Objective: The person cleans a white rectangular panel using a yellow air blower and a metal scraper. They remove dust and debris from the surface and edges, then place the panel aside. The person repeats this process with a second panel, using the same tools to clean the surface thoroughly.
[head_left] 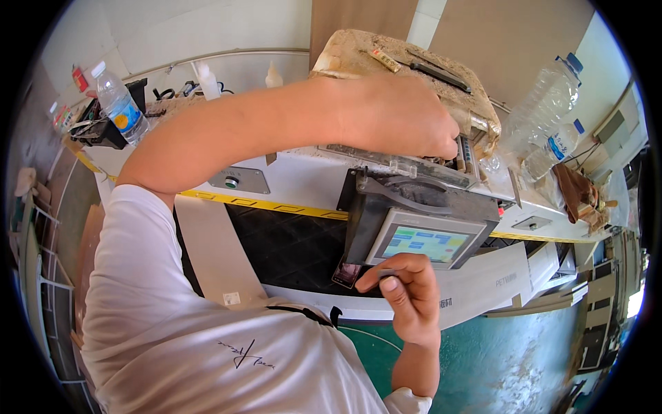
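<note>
My left arm stretches across from the left, and my left hand (414,117) bends down at a narrow metal tray (427,164) on the machine top. Its fingers look curled, and what they may hold is hidden. Small grey bars (466,153) stand in the tray beside those fingers. Lower down, my right hand (414,293) is raised before the touchscreen (426,243). Between its thumb and index finger it pinches a small dark grey piece (387,274), too small to name.
A dusty padded block (358,52) carries a glue tube (385,60) and a black-handled knife (441,74). Clear plastic bottles (548,96) stand at the right, another bottle (118,103) at the left. A yellow-striped edge (276,208) runs along the machine front; white panels (483,283) lie below the screen.
</note>
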Available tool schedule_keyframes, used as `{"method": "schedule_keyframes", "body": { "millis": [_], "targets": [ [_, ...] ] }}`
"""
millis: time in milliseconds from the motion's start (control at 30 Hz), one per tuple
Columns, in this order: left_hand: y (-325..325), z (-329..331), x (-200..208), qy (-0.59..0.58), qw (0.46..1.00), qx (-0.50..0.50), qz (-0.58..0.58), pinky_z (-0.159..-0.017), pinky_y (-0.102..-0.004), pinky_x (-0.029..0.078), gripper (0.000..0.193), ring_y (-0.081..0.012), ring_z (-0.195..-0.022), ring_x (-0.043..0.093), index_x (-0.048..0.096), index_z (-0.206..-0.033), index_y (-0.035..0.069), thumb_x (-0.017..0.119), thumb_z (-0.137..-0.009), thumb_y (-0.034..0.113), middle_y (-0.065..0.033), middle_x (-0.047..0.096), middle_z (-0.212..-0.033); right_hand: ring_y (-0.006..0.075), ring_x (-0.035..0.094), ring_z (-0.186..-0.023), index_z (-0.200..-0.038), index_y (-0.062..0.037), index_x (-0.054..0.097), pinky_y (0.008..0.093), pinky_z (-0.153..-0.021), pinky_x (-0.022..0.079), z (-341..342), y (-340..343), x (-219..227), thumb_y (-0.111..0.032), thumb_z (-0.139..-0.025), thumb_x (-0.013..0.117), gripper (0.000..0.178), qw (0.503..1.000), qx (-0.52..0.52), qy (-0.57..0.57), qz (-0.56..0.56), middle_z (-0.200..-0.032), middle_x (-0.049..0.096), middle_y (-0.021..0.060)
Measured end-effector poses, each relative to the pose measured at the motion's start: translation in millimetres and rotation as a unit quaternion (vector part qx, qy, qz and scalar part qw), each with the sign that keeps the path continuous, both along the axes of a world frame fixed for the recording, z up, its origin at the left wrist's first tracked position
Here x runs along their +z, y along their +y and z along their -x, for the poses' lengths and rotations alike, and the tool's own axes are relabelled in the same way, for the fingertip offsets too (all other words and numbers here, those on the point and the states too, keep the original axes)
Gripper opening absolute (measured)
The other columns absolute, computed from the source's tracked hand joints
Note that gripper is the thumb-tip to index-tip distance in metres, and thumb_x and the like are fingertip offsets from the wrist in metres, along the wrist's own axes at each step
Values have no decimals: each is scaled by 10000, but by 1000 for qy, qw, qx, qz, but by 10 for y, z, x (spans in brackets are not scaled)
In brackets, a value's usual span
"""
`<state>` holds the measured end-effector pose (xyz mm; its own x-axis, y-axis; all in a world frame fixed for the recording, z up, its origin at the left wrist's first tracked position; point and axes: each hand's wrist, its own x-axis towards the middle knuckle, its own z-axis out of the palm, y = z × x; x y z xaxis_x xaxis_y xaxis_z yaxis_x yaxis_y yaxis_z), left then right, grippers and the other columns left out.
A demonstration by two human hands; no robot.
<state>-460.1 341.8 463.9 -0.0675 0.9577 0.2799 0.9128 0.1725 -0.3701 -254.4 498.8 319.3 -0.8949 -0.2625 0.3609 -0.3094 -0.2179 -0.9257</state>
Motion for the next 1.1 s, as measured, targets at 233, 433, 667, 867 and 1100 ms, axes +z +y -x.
{"method": "schedule_keyframes", "body": {
  "millis": [233, 433, 667, 867, 1100],
  "targets": [
    [-58, 30, 19, -46, 999, 6, 11, -695, -396, 580, 89, -250, -850, 723, 696, -978, 113, 652, -904, 135, -42, 711, -921, 178, 729, -927, -1215, 54, 559, 313, -816, 610, 63, 105, 174, -34, -1087, 543, 156, 991, -118, 55, -21, -1115, 745, 200],
    [-250, -67, 21, -101, 991, -27, -77, -689, -373, 574, 202, -240, -829, 721, 735, -1120, 132, 714, -930, 196, -19, 755, -985, 129, 686, -856, -1169, 52, 602, 248, -769, 537, 151, 133, 375, -2, -1057, 556, 132, 961, -244, 95, -91, -967, 727, 122],
    [-504, -378, -54, -139, 981, -42, -131, -631, -348, 553, 182, -226, -777, 697, 737, -1049, 125, 749, -868, 129, -8, 731, -916, 134, 650, -727, -1096, 13, 704, 256, -651, 522, 323, -85, 474, -30, -969, 748, 141, 858, -415, 212, -215, -880, 736, 84],
    [-1071, -875, -437, -213, 959, -19, -187, -625, -422, 523, 89, -290, -755, 661, 699, -910, 108, 689, -851, 173, -45, 645, -813, 195, 642, -685, -1041, 11, 720, 298, -601, 498, 311, -437, 335, -46, -927, 800, 150, 841, -355, 289, -289, -865, 728, 86],
    [-1750, -1504, -1020, -301, 930, 116, -179, -652, -454, 519, 152, -326, -775, 668, 726, -907, 76, 667, -863, 209, -76, 693, -839, 198, 649, -739, -1019, 4, 731, 314, -681, 510, 169, -897, 86, -51, -944, 771, 101, 851, -197, 282, -397, -872, 713, 90]
  ]
}}
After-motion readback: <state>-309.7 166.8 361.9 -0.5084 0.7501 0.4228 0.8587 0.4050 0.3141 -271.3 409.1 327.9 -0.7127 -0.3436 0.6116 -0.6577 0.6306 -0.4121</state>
